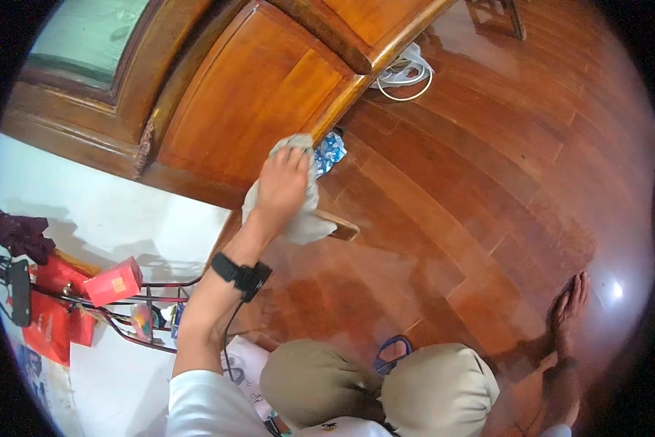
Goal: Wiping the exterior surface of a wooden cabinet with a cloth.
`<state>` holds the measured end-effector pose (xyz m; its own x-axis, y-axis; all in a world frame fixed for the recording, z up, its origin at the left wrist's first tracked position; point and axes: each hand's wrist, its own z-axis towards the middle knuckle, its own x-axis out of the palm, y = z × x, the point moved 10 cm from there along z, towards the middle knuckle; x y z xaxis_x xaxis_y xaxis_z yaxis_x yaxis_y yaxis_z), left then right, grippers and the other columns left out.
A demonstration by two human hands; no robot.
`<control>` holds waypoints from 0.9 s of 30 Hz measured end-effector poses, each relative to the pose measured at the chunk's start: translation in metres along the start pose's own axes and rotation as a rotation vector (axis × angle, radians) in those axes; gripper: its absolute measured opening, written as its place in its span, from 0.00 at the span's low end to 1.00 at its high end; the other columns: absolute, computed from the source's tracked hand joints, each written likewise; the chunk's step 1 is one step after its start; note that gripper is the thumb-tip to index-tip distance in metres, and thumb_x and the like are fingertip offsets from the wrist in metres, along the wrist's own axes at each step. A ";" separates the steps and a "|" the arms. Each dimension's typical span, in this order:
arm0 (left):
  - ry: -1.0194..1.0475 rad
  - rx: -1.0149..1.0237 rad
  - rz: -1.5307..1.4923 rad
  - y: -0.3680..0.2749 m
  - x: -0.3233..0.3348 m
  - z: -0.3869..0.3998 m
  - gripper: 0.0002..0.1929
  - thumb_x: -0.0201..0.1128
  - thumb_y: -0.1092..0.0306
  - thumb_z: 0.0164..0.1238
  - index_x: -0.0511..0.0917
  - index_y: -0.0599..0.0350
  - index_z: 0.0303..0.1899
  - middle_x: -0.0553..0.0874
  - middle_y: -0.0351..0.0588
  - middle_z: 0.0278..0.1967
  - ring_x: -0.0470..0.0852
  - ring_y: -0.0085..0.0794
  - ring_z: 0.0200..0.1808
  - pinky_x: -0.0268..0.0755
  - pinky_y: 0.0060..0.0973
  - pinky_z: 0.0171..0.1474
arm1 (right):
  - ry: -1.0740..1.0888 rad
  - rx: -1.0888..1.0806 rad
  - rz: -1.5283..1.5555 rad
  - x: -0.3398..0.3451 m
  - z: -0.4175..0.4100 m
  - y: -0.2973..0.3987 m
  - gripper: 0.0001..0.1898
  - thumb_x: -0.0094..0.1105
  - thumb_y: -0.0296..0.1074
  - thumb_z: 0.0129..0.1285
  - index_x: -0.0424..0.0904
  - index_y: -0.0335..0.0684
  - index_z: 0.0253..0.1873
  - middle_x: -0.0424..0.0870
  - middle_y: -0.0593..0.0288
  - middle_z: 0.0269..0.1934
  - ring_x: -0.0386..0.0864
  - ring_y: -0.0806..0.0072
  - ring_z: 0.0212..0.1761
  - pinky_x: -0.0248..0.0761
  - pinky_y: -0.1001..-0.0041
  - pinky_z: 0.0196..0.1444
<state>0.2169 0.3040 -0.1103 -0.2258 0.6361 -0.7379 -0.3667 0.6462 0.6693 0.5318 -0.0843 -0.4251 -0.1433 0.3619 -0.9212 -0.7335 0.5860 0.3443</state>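
Note:
My left hand [283,183] presses a grey-beige cloth [305,225] against the lower end of a polished wooden furniture piece [245,104], by its front rail [327,123]. The cloth is bunched under my fingers and its loose part drapes below my palm. A short wooden end [346,228] juts out beyond the cloth. A black strap with a small device [245,276] sits on my left wrist, and a cable runs from it. At the far right, my right hand [570,300] is low over the wooden floor [414,218], with fingers extended and nothing visible in it; contact with the floor is unclear.
A white plastic bag with a pale cable loop [406,74] and a blue patterned item [330,153] lie beside the rail. Left, by the white wall [191,226], stands a metal rack [147,311] with a red box [114,281] and red bags [49,328]. My bent knees [439,388] are below.

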 end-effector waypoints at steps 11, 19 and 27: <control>-0.014 -0.191 -0.093 0.041 -0.031 -0.100 0.27 0.60 0.82 0.36 0.74 0.62 0.47 0.78 0.51 0.47 0.72 0.53 0.52 0.67 0.43 0.53 | -0.002 -0.004 -0.066 0.019 -0.003 -0.025 0.22 0.43 0.32 0.67 0.60 0.36 0.64 0.56 0.46 0.68 0.52 0.51 0.70 0.46 0.60 0.71; -0.425 -0.231 0.200 0.100 -0.100 -0.016 0.28 0.57 0.79 0.39 0.71 0.68 0.51 0.73 0.59 0.54 0.65 0.56 0.61 0.56 0.45 0.64 | -0.112 -0.118 0.012 -0.015 0.005 0.018 0.20 0.38 0.33 0.68 0.64 0.31 0.62 0.62 0.42 0.64 0.59 0.49 0.66 0.52 0.58 0.67; -0.194 -0.081 0.078 0.030 -0.013 -0.006 0.25 0.60 0.75 0.41 0.72 0.67 0.49 0.76 0.56 0.51 0.70 0.52 0.58 0.64 0.42 0.57 | -0.297 -0.030 0.043 -0.014 -0.005 -0.003 0.20 0.35 0.38 0.71 0.66 0.31 0.60 0.65 0.44 0.63 0.62 0.50 0.65 0.54 0.61 0.66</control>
<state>0.2034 0.3127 -0.0809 -0.0813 0.7573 -0.6480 -0.4280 0.5607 0.7088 0.5324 -0.0947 -0.4138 0.0229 0.5846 -0.8110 -0.7506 0.5459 0.3723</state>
